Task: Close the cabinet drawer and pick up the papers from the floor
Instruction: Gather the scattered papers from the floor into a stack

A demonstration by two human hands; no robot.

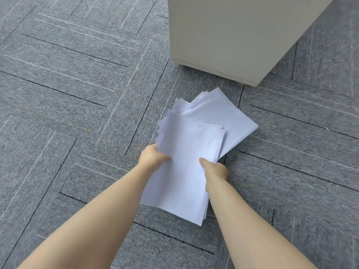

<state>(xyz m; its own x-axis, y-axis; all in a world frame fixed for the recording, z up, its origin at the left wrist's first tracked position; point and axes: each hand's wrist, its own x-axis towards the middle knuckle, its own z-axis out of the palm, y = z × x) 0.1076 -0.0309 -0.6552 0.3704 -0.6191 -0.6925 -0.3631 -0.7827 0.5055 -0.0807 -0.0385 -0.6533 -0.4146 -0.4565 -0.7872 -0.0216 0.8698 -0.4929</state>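
A loose stack of white papers is held between both hands above the grey carpet. My left hand grips the stack's left edge, thumb on top. My right hand grips the right edge, thumb on top as well. The sheets at the far end fan out unevenly, and I cannot tell whether they still touch the floor. The beige cabinet stands just beyond the papers, at the upper right. Only a plain side panel and its bottom edge show; no drawer is visible.
Grey carpet tiles with thin dark and light lines cover the floor all around. The cabinet's lower corner is close to the far end of the papers.
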